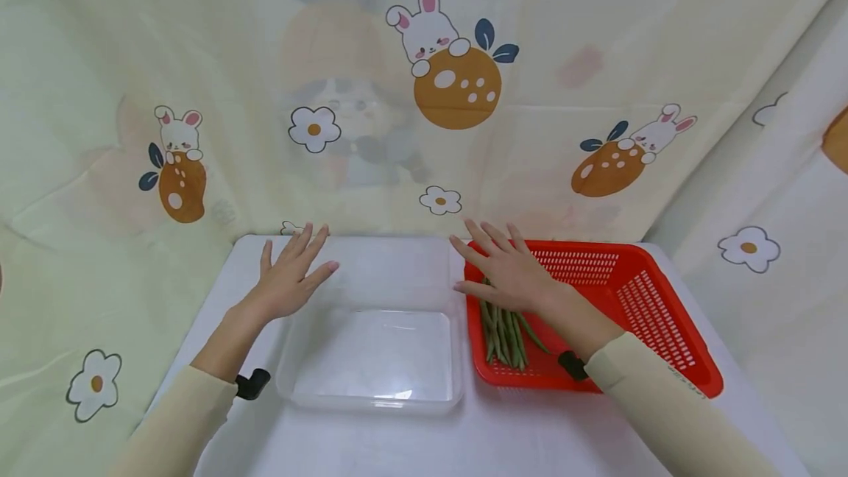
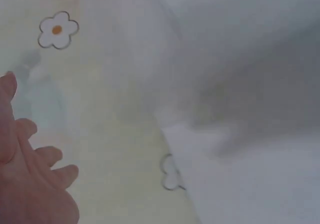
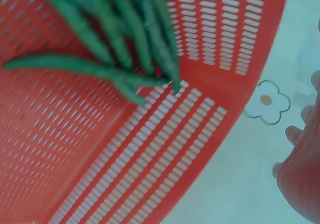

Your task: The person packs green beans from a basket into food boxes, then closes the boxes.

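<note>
My left hand point(image 1: 289, 283), fingers spread and holding nothing, hovers over the back left part of a clear plastic container point(image 1: 457, 381). My right hand point(image 1: 510, 271) is likewise spread and empty, above the left side of a red perforated basket point(image 1: 662, 308). Inside that basket, along its left end, lies a bunch of green beans point(image 1: 503, 337), partly hidden below the right hand in the head view. The right wrist view shows the beans point(image 3: 120, 29) close up, with one lying crosswise. At the left edge of the left wrist view, the left hand point(image 2: 30, 174) appears with fingers apart.
Both containers stand side by side on a white-covered table point(image 1: 477, 440), the basket on the right. Behind the table hangs a cream curtain point(image 1: 530, 168) printed with rabbits, fruit and flowers. Black wrist pieces point(image 1: 253, 384) sit at both cuffs.
</note>
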`<action>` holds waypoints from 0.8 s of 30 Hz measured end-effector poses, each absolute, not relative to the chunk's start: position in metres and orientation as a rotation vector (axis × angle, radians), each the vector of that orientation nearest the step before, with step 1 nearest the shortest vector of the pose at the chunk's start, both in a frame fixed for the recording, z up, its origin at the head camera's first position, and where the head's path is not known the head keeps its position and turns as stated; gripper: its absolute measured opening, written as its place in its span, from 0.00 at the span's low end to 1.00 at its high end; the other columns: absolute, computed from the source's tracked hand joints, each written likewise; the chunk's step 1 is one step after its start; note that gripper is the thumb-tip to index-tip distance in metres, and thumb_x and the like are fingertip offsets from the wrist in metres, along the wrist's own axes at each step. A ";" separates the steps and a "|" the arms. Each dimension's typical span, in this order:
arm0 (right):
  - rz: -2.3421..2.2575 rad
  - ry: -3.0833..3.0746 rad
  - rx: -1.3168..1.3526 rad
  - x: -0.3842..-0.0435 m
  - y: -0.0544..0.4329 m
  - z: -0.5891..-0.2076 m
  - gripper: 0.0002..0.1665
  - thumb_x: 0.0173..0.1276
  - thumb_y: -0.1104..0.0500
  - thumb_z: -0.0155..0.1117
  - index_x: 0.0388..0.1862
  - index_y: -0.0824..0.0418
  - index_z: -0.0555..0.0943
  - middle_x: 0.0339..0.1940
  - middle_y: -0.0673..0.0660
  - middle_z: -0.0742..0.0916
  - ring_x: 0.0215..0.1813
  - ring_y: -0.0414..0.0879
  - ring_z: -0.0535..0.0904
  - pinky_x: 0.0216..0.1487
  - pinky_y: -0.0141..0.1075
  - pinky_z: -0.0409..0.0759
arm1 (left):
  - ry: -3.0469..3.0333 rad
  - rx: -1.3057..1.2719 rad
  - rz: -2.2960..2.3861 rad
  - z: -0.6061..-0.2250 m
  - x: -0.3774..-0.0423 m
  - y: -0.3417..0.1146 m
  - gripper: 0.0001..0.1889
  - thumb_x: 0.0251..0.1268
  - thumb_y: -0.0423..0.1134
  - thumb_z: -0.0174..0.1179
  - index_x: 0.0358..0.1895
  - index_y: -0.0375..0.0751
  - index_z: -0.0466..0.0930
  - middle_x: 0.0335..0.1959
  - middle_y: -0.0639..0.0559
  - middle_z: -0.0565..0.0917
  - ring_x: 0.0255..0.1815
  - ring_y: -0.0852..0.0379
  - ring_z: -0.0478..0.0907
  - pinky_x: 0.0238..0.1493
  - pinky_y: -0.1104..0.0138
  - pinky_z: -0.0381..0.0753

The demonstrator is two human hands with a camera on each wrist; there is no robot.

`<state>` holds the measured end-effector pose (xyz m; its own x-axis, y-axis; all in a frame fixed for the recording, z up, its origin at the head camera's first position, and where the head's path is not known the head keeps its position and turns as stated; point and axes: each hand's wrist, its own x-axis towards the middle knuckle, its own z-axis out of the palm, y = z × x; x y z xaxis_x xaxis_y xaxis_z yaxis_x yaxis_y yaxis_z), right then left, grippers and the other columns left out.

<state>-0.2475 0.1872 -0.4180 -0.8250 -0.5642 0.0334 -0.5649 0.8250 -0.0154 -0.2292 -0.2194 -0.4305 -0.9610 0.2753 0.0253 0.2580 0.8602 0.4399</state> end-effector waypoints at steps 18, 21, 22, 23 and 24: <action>0.329 -3.244 0.831 -0.250 0.246 -0.413 0.56 0.65 0.20 0.57 0.86 0.36 0.52 0.89 0.50 0.55 0.84 0.61 0.58 0.68 0.65 0.76 | 2.613 0.277 1.331 -0.508 -0.205 -0.254 0.36 0.86 0.56 0.43 0.86 0.51 0.40 0.88 0.45 0.43 0.87 0.36 0.41 0.82 0.37 0.44; 0.320 -3.262 0.818 -0.251 0.248 -0.415 0.56 0.65 0.18 0.55 0.86 0.38 0.55 0.88 0.53 0.59 0.84 0.62 0.60 0.69 0.66 0.74 | 2.555 0.270 1.418 -0.511 -0.206 -0.253 0.34 0.87 0.53 0.43 0.86 0.54 0.43 0.87 0.47 0.46 0.87 0.37 0.45 0.82 0.38 0.47; 0.324 -3.271 0.815 -0.251 0.249 -0.415 0.55 0.65 0.19 0.55 0.86 0.39 0.56 0.87 0.53 0.61 0.83 0.62 0.60 0.71 0.65 0.73 | 2.537 0.274 1.446 -0.512 -0.207 -0.253 0.33 0.87 0.52 0.42 0.86 0.53 0.45 0.87 0.47 0.47 0.87 0.38 0.44 0.82 0.38 0.47; 0.328 -3.280 0.812 -0.252 0.250 -0.416 0.55 0.66 0.19 0.54 0.85 0.41 0.57 0.86 0.54 0.63 0.83 0.62 0.61 0.72 0.65 0.71 | 2.516 0.278 1.474 -0.512 -0.208 -0.252 0.32 0.88 0.50 0.42 0.86 0.52 0.46 0.87 0.46 0.48 0.87 0.39 0.44 0.83 0.39 0.46; 0.334 -3.291 0.815 -0.252 0.251 -0.417 0.54 0.67 0.19 0.53 0.85 0.42 0.58 0.85 0.54 0.65 0.83 0.62 0.62 0.74 0.64 0.70 | 2.499 0.280 1.500 -0.512 -0.208 -0.251 0.31 0.88 0.50 0.42 0.86 0.51 0.48 0.87 0.46 0.50 0.87 0.40 0.44 0.83 0.39 0.46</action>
